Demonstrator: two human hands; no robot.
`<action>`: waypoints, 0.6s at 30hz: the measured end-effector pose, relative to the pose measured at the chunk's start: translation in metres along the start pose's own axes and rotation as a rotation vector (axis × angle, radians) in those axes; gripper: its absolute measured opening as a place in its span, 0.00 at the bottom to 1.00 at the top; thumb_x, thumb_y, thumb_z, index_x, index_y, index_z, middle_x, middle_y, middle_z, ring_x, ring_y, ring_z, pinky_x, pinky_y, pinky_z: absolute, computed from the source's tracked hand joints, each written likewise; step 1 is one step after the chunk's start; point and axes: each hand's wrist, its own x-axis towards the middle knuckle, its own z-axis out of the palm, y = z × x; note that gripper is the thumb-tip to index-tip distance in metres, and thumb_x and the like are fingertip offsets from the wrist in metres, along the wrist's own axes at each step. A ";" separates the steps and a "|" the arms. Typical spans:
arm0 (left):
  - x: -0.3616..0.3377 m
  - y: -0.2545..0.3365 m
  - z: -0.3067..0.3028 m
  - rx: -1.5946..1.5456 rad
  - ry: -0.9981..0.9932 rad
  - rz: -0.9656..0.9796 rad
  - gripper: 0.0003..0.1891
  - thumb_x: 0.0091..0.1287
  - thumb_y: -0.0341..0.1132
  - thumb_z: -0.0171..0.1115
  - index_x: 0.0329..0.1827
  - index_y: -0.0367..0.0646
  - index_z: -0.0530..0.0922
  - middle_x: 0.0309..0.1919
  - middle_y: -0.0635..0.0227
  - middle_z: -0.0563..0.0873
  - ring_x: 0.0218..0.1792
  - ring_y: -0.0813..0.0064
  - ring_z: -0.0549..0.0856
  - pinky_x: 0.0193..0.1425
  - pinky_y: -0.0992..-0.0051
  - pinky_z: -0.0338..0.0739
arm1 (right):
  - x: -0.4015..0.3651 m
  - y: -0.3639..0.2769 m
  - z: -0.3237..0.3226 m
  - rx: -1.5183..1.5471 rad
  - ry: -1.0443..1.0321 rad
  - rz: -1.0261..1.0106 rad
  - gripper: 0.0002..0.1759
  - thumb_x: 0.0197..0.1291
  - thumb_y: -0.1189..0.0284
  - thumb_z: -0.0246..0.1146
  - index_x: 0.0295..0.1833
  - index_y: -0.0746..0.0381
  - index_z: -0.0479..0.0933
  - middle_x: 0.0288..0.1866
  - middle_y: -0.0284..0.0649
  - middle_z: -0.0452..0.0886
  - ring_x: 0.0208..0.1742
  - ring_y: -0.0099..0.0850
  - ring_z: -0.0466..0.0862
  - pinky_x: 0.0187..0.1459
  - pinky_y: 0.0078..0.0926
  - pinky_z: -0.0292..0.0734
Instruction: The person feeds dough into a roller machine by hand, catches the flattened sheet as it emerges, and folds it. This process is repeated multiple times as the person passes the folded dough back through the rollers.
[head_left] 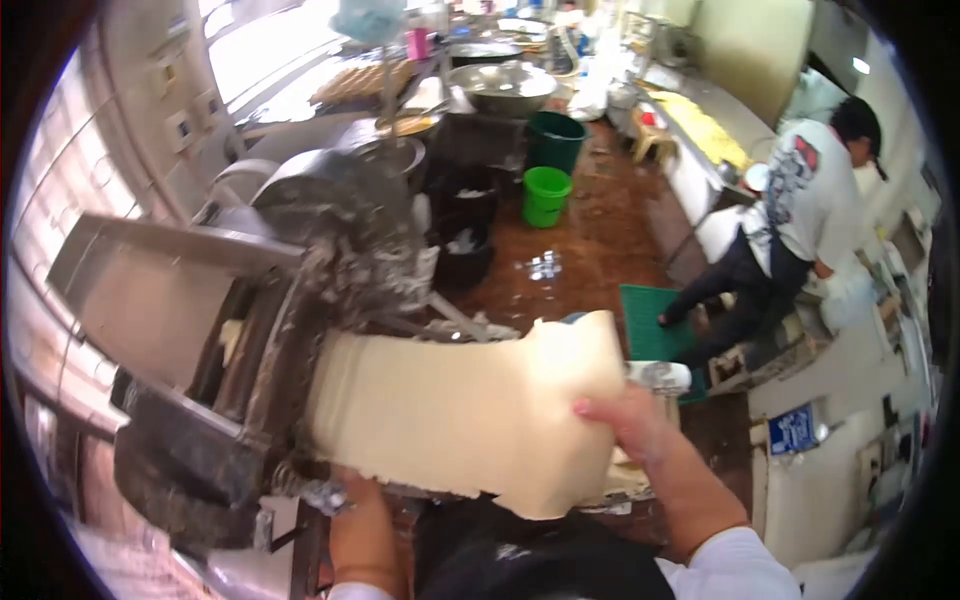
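A wide, pale dough sheet [430,410] stretches from the rollers of a dough sheeter [270,350] toward the right, its far end folded and raised. My right hand [632,425] grips that right end, thumb on top and the other fingers mostly hidden. My left arm [365,530] reaches up beside the machine, and the left hand goes out of sight beneath the sheet near the rollers. Just past my right hand lies a whitish cylinder [660,377], partly covered by the dough.
A co-worker [800,200] bends over at the right, beside a green mat [645,315]. Ahead on the brown floor stand a bright green bucket [546,197] and a dark green bin [557,140]. A counter carries yellow food [705,130]; a large metal bowl [505,88] sits farther back.
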 end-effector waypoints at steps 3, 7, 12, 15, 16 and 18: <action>0.002 -0.015 0.014 0.060 -0.012 0.013 0.25 0.64 0.42 0.62 0.62 0.38 0.73 0.53 0.55 0.80 0.58 0.64 0.77 0.63 0.69 0.69 | 0.006 0.006 -0.009 -0.036 0.020 0.032 0.22 0.56 0.71 0.68 0.55 0.69 0.77 0.48 0.44 0.83 0.47 0.31 0.84 0.51 0.31 0.78; -0.001 -0.024 0.037 0.159 -0.037 0.075 0.26 0.64 0.42 0.62 0.62 0.38 0.72 0.54 0.55 0.80 0.59 0.63 0.77 0.63 0.68 0.69 | 0.022 0.021 -0.011 -0.074 -0.020 -0.012 0.19 0.59 0.69 0.66 0.53 0.69 0.78 0.45 0.43 0.85 0.42 0.29 0.85 0.46 0.28 0.79; -0.018 -0.050 0.084 0.380 -0.126 0.202 0.26 0.64 0.42 0.63 0.62 0.38 0.72 0.55 0.54 0.79 0.59 0.62 0.76 0.64 0.68 0.69 | 0.030 0.024 -0.014 -0.040 -0.055 -0.027 0.20 0.58 0.68 0.66 0.52 0.70 0.79 0.45 0.44 0.84 0.45 0.30 0.84 0.49 0.30 0.77; -0.038 -0.067 0.114 0.577 -0.202 0.333 0.26 0.64 0.41 0.63 0.62 0.38 0.72 0.55 0.54 0.79 0.59 0.61 0.76 0.64 0.67 0.69 | 0.030 0.021 -0.021 -0.061 -0.042 -0.001 0.21 0.58 0.69 0.66 0.54 0.70 0.78 0.48 0.44 0.84 0.47 0.31 0.83 0.52 0.30 0.76; -0.049 -0.074 0.122 0.666 -0.249 0.380 0.26 0.64 0.41 0.63 0.62 0.38 0.72 0.55 0.53 0.79 0.60 0.61 0.76 0.64 0.67 0.69 | 0.030 0.023 -0.024 -0.052 -0.043 0.024 0.22 0.57 0.70 0.68 0.56 0.69 0.77 0.49 0.43 0.83 0.48 0.31 0.83 0.53 0.30 0.76; -0.072 -0.088 0.139 0.819 -0.332 0.496 0.26 0.64 0.41 0.63 0.62 0.37 0.72 0.56 0.53 0.79 0.60 0.60 0.76 0.64 0.67 0.69 | 0.029 0.028 -0.033 -0.057 -0.030 0.016 0.22 0.57 0.68 0.68 0.55 0.70 0.77 0.48 0.43 0.84 0.47 0.32 0.83 0.52 0.31 0.77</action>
